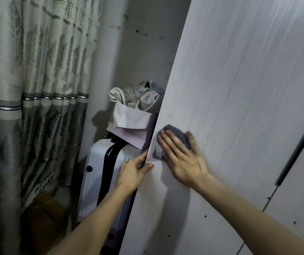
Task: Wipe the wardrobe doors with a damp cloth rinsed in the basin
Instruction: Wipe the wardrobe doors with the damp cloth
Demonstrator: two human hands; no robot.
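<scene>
Our left hand (134, 170) grips the wardrobe door (239, 89) by its free edge; at its 3 o'clock our right hand (182, 159), fingers straight, presses the cloth (179, 134) flat on the panel. We judge the cloth soft and limp, best pinned under the palm. Count: one cloth, one suitcase (99, 172) beyond at 10 o'clock.

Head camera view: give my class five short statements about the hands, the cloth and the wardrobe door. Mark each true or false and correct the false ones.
1. The right hand presses a grey cloth flat against the wardrobe door. True.
2. The left hand holds a basin. False: it grips the door's edge.
3. A white suitcase stands left of the door. True.
4. The cloth lies on the suitcase. False: it is on the door, under the right hand.
5. The left hand wears a ring. True.
</scene>
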